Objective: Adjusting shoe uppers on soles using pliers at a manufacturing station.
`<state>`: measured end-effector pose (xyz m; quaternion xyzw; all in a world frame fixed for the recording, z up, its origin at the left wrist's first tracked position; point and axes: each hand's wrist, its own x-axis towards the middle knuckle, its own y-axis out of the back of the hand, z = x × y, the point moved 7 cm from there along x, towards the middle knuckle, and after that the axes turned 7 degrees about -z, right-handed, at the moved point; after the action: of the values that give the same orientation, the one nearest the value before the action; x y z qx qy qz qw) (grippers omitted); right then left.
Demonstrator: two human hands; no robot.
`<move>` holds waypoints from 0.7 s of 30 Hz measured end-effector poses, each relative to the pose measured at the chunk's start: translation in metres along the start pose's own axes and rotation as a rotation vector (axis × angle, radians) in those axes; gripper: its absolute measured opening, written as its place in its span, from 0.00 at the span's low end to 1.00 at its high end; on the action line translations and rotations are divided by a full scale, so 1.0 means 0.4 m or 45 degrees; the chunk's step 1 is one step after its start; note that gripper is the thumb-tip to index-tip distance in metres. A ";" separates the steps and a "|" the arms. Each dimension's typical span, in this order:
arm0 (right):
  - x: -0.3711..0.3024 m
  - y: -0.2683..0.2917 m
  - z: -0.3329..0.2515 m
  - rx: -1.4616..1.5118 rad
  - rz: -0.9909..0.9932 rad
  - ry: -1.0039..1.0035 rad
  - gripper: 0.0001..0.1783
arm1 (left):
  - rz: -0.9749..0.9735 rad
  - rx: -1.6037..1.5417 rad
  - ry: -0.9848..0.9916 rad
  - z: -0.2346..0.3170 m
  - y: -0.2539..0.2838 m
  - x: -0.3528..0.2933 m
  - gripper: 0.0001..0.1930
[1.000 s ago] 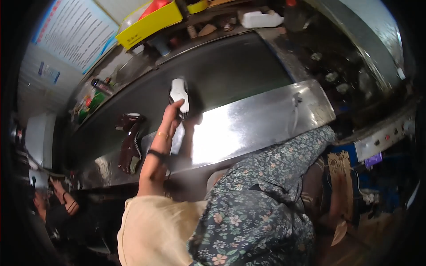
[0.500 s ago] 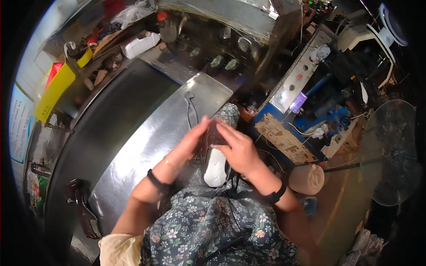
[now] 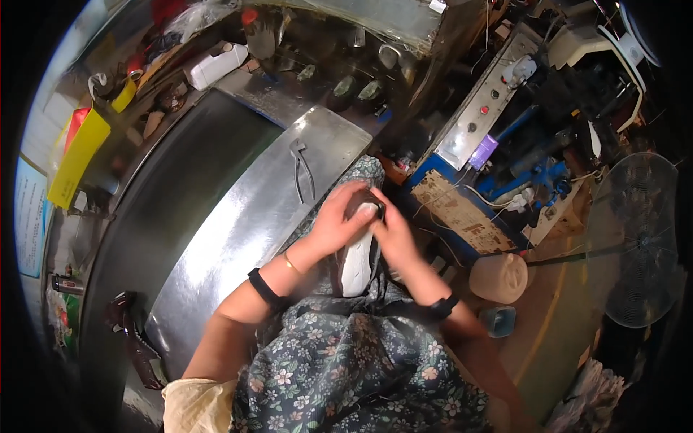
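Observation:
A shoe (image 3: 355, 265) with a white underside and dark upper rests lengthwise on my lap over the floral apron, white side up. My left hand (image 3: 341, 218) wraps the far end from the left, its thumb across the white underside. From the right, my right hand (image 3: 395, 237) closes on the same end, partly covering a small dark edge by the thumbs. Its fingertips are hidden beneath the shoe. Metal pincers (image 3: 300, 172) lie on the shiny metal tabletop (image 3: 231, 216), just beyond my left hand. A glossy dark brown shoe (image 3: 137, 340) lies at the lower left.
A dark conveyor belt (image 3: 170, 173) curves along the left. Back right stands a blue-framed machine (image 3: 462, 209) with a button panel (image 3: 480, 115). A beige round container (image 3: 499, 278), a small bluish tub (image 3: 498, 321) and a caged fan (image 3: 642, 242) are at the right.
My hands, stretched along the shoe's far end before, have curled around it. My left thumb has come over the white underside, and more of that underside shows now.

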<state>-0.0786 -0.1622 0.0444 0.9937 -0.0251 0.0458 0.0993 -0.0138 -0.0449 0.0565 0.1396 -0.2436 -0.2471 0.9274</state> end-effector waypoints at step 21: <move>0.028 -0.064 0.179 -1.187 -0.367 -0.035 0.16 | -0.220 -0.680 0.818 -0.271 -0.048 -0.028 0.23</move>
<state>-0.0598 -0.1520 -0.0292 0.8372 0.0935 0.0022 0.5388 0.0266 -0.0401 -0.0465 -0.0156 0.1429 -0.3223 0.9357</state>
